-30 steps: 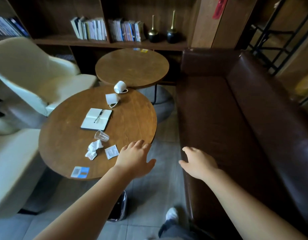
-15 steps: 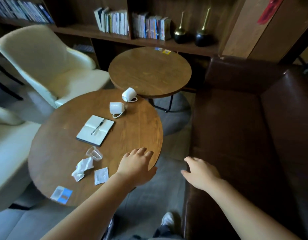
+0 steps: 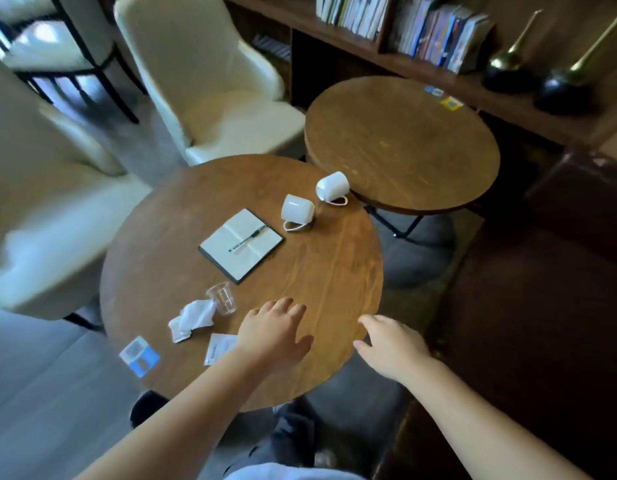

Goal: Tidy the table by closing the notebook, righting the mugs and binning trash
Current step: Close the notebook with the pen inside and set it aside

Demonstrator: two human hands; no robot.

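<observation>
Tissue (image 3: 194, 318) crumpled left of notebook (image 3: 241, 244); notebook open, pen across it. 2 mugs (image 3: 297, 209) tipped, right of notebook. Left hand (image 3: 274, 336) has advanced over table (image 3: 334, 271), right hand (image 3: 391, 346) at rim; both spread, empty. Tidying not begun.

We see a round wooden bench (image 3: 334, 271) carrying an open notebook (image 3: 240, 244) with a pen (image 3: 247, 239) on it, two tipped mugs (image 3: 297, 210), a clear cup (image 3: 222, 297), crumpled tissue (image 3: 193, 319) and paper scraps (image 3: 219, 347)
</observation>
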